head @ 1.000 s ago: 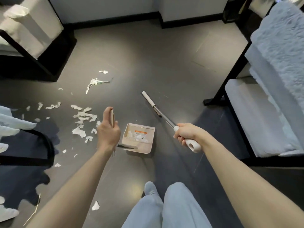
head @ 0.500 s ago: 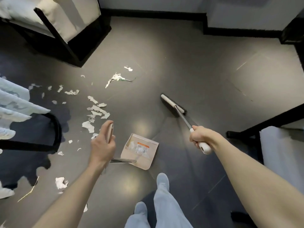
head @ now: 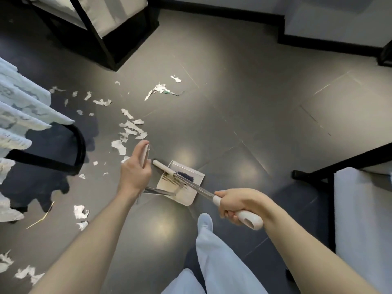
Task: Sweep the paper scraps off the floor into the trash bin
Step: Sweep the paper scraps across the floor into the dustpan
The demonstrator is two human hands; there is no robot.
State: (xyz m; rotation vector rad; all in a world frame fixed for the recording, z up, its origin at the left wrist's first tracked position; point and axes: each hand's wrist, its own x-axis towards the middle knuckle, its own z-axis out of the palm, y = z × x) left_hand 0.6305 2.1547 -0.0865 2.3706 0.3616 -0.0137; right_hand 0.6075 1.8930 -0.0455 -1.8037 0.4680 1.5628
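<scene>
White paper scraps (head: 128, 129) lie scattered over the dark floor, left of centre. My left hand (head: 135, 169) grips the top of the upright dustpan handle. The beige dustpan (head: 188, 193) rests on the floor just in front of my feet. My right hand (head: 237, 203) grips the white handle of the broom (head: 192, 184). The broom's head (head: 165, 169) lies across the dustpan's mouth, over its comb teeth. No trash bin is in view.
A black-framed chair with pale cushions (head: 99, 24) stands at the back left. Pale blue fabric (head: 23, 115) over a black frame is at the left. Another cushioned seat (head: 360, 213) is at the right. My legs (head: 212, 251) are at the bottom centre. A thin stick (head: 40, 215) lies lower left.
My right hand has swung the broom head leftward from the open floor onto the dustpan. The view has shifted left, and my left hand has stayed on the dustpan handle.
</scene>
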